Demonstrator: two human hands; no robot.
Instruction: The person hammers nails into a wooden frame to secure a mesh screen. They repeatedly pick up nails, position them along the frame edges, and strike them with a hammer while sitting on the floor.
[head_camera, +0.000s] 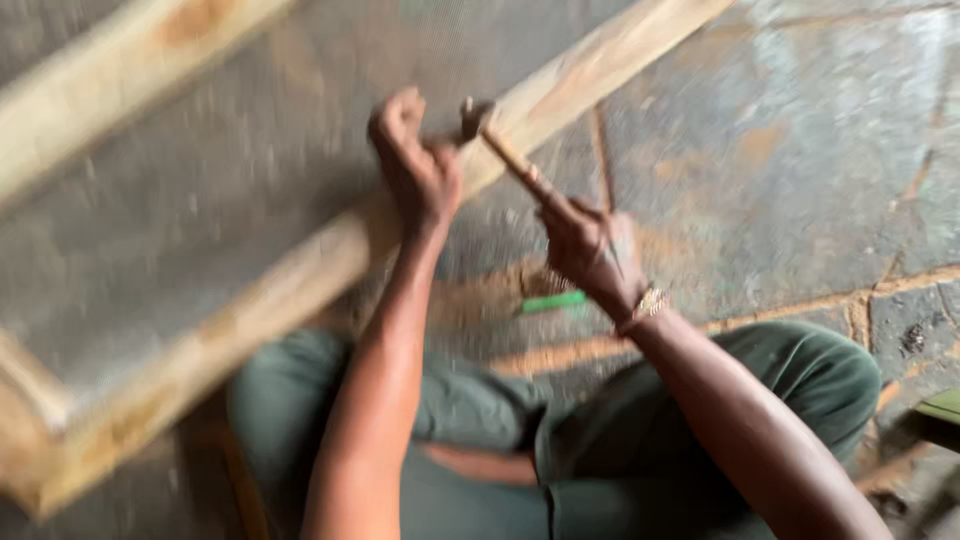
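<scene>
The stone floor (800, 150) fills the scene, laid in large grey slabs with reddish-brown joints. Across it lies a wooden frame (300, 275) of pale timber, with fine grey mesh (200, 200) stretched between its rails; the near rail runs diagonally from lower left to upper right. The person sits low behind this rail, knees apart in dark green trousers (800, 380). The left hand (415, 165) rests on the near rail, fingers curled and pinched together at the rail's top edge; whatever they pinch is too blurred to identify. The right hand (590, 245) is clenched around the wooden handle of a hammer (510, 155), which slants up and left so that its dark head sits just beside the left fingertips, at the rail. Blur prevents telling whether the head touches the timber. A gold-coloured wristband (648, 302) sits on the right wrist. A small green object (553, 301) lies on the floor between the two forearms, near the right wrist.
</scene>
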